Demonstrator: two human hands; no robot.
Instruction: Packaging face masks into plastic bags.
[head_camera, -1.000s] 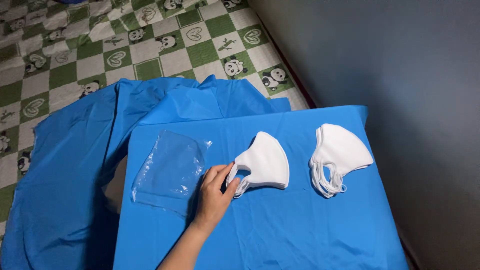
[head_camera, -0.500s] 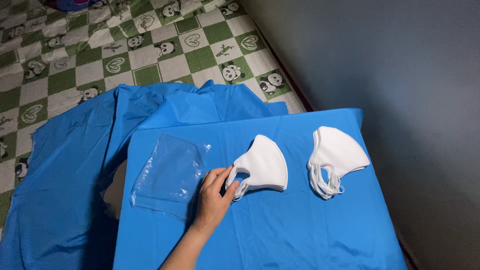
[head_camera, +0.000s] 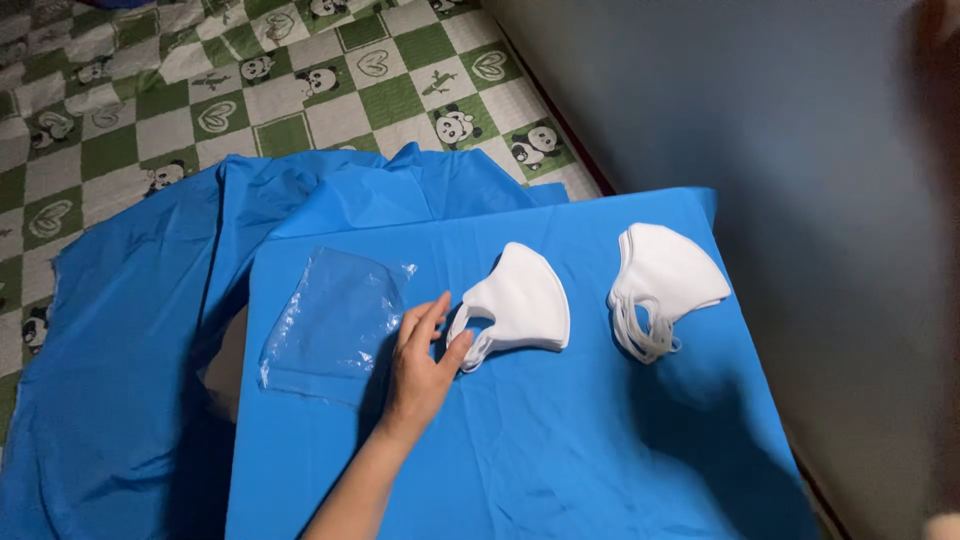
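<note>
White and softly cupped, a folded face mask (head_camera: 520, 305) lies just to the right of the left hand (head_camera: 425, 365), whose fingers are spread loosely and flat; the thumb tip touches the mask's ear loop, not clamped on it. It looks as though the hand steadies the loop end so the mask sits still on the slippery cloth. Just to the left of the hand, partly under its edge, lies a clear plastic sleeve (head_camera: 335, 320), flat and empty. Farther right, beyond the near mask and well apart from the hand, rests a small stack of masks (head_camera: 665, 280) with loops hanging toward the person. The right hand is not in view. Everything sits on a counter (head_camera: 560, 470) draped in blue cloth (head_camera: 130, 350), which spills onto a green-and-white checked floor mat (head_camera: 300, 90) with pandas; a grey wall (head_camera: 790, 130) rises on the right.
</note>
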